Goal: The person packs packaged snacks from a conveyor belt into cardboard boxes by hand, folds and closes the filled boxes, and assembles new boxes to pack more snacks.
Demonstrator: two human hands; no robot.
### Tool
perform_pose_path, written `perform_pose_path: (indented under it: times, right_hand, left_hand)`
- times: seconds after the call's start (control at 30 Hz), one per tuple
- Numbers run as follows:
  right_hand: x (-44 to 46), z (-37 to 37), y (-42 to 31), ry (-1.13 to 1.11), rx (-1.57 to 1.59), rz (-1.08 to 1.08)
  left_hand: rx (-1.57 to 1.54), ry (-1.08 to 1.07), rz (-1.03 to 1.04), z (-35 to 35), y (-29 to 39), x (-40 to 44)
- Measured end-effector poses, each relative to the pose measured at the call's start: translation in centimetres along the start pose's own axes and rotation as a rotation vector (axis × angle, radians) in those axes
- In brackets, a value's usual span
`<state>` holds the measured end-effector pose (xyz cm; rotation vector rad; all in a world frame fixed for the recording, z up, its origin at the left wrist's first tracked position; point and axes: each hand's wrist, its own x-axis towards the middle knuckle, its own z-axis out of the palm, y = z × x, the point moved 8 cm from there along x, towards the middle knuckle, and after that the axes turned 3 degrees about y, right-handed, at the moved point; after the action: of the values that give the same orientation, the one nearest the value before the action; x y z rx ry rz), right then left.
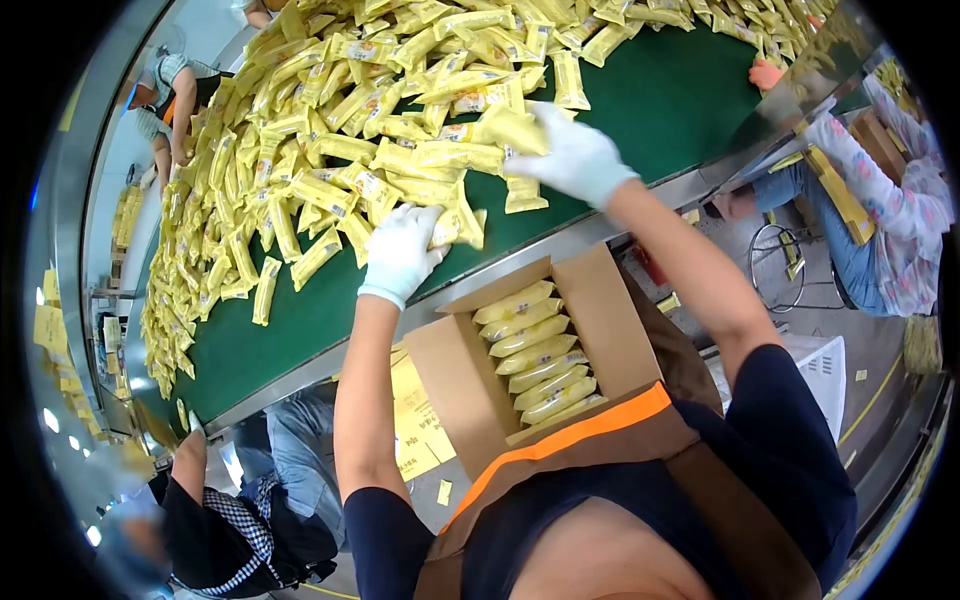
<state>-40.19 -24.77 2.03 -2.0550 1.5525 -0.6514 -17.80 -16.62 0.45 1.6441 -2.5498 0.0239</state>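
Both of my hands wear white gloves and reach over a heap of yellow snack packets (345,150) on a green conveyor belt (650,110). My left hand (400,253) is at the heap's near edge, its fingers and thumb closed around the end of a yellow packet (462,224). To the right, my right hand (577,160) grips another yellow packet (514,131), slightly blurred; its thumb points down towards a packet lying below. Close to my body is an open cardboard box (450,385) with a row of several yellow packets (536,352) inside.
The belt's metal edge (500,258) runs between the heap and the box. Co-workers are at the upper left (180,90), lower left (250,530) and right (880,190). A white crate (825,380) stands at my right, with a round stool (775,265) beyond.
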Motion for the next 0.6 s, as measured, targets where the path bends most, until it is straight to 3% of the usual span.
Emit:
perform_pose_path:
  times: [0.07,0.17,0.27,0.3,0.33,0.4,0.5,0.6]
  right_hand:
    - [1.0,3.5,-1.4,-0.123,-0.359,-0.038]
    - [1.3,2.8,-0.9,-0.282,-0.529,-0.283]
    - [1.0,0.9,2.4,-0.455,-0.666,-0.362]
    - [0.5,-0.8,2.2,-0.529,-0.552,-0.264]
    - [1.3,-1.3,3.1,-0.385,-0.475,-0.305]
    - [2.0,-3.1,3.5,-0.169,-0.138,-0.136]
    - [1.2,-0.7,4.2,-0.155,-0.42,-0.029]
    - [-1.5,0.2,1.1,0.049,-0.612,-0.325]
  left_hand:
    - [-0.011,-0.034,-0.15,-0.3,-0.2,-0.1]
    - [-0.074,-0.1,-0.397,-1.0,-1.0,-2.9]
    - [-0.126,-0.048,-0.465,-0.5,-2.4,-6.0]
    - [-0.094,0.018,-0.393,-0.8,-2.0,-6.2]
    - [-0.107,0.049,-0.409,-1.0,-2.2,-6.3]
    - [-0.126,0.11,-0.436,-1.8,-2.7,-6.0]
    - [-0.132,-0.006,-0.314,-0.2,-2.1,-5.5]
    - [-0.018,-0.02,-0.255,0.8,-1.6,-5.6]
